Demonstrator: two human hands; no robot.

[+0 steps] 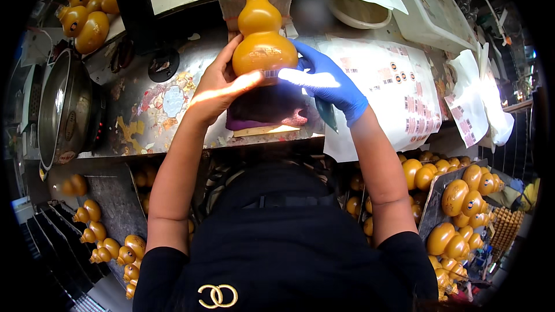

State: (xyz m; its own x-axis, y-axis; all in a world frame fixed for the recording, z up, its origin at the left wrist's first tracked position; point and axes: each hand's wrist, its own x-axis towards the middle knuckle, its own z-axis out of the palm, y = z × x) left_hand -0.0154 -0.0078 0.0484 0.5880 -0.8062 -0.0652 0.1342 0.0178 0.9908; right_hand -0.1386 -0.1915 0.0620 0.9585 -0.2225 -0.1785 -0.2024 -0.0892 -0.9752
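A glossy amber gourd-shaped bottle [265, 52] lies on a cloth-covered support at the middle of the bench, its neck pointing away from me. My bare left hand [222, 84] wraps its left side, the thumb pressing near a small barcode label [270, 73] on the lower bulb. On the other side, my right hand [332, 81], in a blue glove, grips the bottle with its thumb beside the same label. A dark green flat piece [326, 114] shows under the right palm; whether that hand holds it I cannot tell. Strong sunlight falls across both thumbs.
Sheets of printed stickers [399, 95] cover the bench at right. A round metal pan [60, 107] stands at far left, near a black phone-like slab [136, 14]. More gourd bottles [92, 32] sit at back left, and others crowd racks [457, 196] on both sides below. A white bin [430, 6] is back right.
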